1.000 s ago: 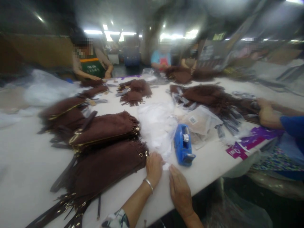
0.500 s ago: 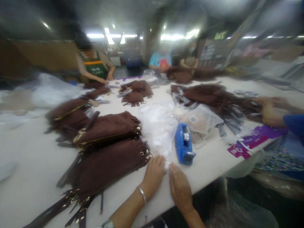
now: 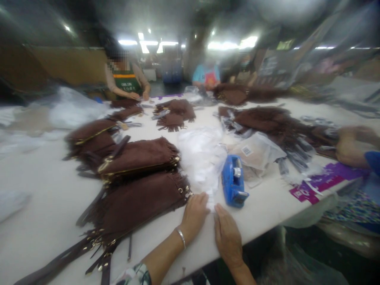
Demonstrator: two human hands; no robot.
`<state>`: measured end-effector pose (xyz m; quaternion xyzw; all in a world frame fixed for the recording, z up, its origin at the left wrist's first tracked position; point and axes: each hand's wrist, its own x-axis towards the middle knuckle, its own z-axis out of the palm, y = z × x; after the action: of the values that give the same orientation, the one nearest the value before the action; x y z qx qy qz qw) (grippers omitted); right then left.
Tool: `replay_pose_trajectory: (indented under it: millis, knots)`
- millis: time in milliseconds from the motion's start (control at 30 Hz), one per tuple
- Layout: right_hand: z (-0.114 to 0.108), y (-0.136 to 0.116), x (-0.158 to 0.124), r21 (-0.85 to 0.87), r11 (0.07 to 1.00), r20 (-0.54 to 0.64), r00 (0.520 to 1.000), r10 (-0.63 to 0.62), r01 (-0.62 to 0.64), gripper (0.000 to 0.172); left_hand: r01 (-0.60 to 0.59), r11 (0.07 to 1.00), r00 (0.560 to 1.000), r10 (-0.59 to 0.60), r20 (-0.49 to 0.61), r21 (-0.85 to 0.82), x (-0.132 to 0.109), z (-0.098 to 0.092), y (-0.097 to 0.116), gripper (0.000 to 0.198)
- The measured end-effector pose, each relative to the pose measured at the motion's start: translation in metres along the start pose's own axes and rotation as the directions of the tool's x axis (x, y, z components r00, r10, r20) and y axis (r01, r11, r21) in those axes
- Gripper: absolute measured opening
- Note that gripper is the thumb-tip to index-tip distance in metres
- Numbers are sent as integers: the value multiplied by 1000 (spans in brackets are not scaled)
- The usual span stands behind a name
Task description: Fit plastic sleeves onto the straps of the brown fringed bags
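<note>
Fingertips met at a white slip.
The white slip [image 3: 210, 201] lay on the table [image 3: 198, 253] between the hands. The left hand [image 3: 196, 213] had its fingers bent and close together at it; the right hand [image 3: 228, 235] had them nearly straight, together, tips beside its near end. Whether either pinched it, I couldn't tell. The blue tape dispenser [image 3: 228, 186] stood just beyond.

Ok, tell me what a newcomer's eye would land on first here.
Probably the bright blue tape dispenser, standing on the white table just beyond the right hand. Next, the dark brown fringed bags to its left, with a heap of thin white material lying between.
</note>
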<state>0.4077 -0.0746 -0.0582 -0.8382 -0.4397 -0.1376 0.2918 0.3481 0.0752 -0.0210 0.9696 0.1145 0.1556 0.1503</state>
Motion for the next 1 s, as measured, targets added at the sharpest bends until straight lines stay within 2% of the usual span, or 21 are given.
replay_pose_trajectory:
  millis: [67, 200, 367, 533, 633, 767, 1000]
  knots:
    - [1, 1, -1, -11, 1000, 5, 1000, -9, 9, 42, 0, 1000, 1000, 0, 9, 0, 2, -1, 2, 43]
    - [4, 7, -2, -42, 996, 27, 997, -76, 77, 44, -74, 995, 996, 71, 55, 63, 1, -4, 7, 26]
    - [6, 9, 1, -81, 984, 42, 987, -158, 161, 48, -40, 998, 999, 40, -7, 54, -9, -2, 11, 24]
    - [9, 6, 0, -78, 979, 79, 980, -183, 189, 46, -31, 1000, 999, 31, -32, 0, -15, 4, 7, 19]
    - [10, 7, -3, -66, 983, 70, 983, -167, 172, 44, -24, 999, 999, 23, -42, -31, -14, 8, 4, 11]
    - [9, 4, -3, -21, 992, 35, 992, -124, 125, 43, 49, 997, 997, -53, -61, -59, -16, 9, 2, 8]
    - [-3, -4, 8, 72, 995, -4, 998, 65, -64, 42, 177, 969, 979, -192, -75, -170, -27, -3, -7, 14]
